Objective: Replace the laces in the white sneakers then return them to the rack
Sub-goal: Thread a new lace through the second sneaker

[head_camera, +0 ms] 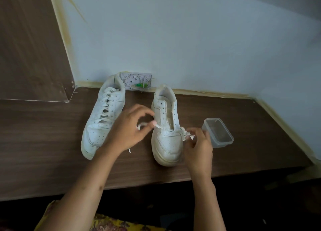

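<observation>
White lace (159, 126) runs through the lowest eyelets of the right sneaker (166, 126). The left hand (128, 126) pinches one end beside that shoe; the right hand (198, 144) grips the bunched other end on the shoe's far side. The laced sneaker (102, 116) stands left of it, a clear plastic tub (218, 132) right, all on the dark wooden desk (43, 144).

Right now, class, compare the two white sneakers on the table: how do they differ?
The left sneaker is laced up its eyelets; the right sneaker has a lace through only its lowest eyelets, the upper ones bare. The left sneaker lies angled and untouched; the right sneaker points straighter, with the left hand and right hand each pinching a lace end beside it. Both are white, toes toward the person.
</observation>
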`<state>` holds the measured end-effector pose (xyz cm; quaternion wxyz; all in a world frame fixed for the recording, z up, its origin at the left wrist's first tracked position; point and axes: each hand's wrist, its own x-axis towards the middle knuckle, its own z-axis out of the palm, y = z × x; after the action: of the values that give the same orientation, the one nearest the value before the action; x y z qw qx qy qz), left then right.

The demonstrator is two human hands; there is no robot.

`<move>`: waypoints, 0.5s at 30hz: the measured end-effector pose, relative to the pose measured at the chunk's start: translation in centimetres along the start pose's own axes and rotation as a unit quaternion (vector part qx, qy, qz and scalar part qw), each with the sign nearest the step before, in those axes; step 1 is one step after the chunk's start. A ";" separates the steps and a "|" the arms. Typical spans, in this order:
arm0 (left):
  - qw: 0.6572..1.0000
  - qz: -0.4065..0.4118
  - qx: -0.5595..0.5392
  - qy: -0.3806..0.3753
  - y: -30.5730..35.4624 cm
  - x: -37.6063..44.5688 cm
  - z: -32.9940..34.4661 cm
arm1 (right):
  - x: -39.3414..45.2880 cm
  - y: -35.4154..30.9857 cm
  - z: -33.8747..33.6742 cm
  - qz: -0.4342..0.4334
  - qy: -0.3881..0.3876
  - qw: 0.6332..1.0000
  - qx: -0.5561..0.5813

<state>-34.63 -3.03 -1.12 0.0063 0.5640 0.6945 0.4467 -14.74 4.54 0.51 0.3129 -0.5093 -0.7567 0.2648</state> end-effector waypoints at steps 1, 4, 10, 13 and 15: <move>0.999 0.018 0.006 -0.031 0.1 0.0 0.5 | 0.5 0.1 0.5 -0.036 -0.023 0.999 -0.009; 0.996 0.040 0.029 -0.071 0.3 -0.1 2.1 | 1.5 -0.2 1.8 -0.081 -0.078 0.993 -0.032; 0.997 0.009 0.020 -0.078 0.5 -0.1 2.3 | 3.0 0.4 0.5 0.037 -0.149 0.988 0.000; 0.998 0.004 0.019 -0.063 0.4 -0.2 2.3 | 3.1 1.1 -1.0 0.109 -0.214 0.963 0.125; 0.999 0.002 0.018 -0.050 0.2 -0.2 2.0 | 3.1 1.0 -2.4 0.119 -0.216 0.944 0.217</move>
<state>-33.42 -1.96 -2.29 0.0297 0.5869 0.7004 0.4052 -13.25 8.02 2.06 0.2109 -0.4460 -0.6640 0.5619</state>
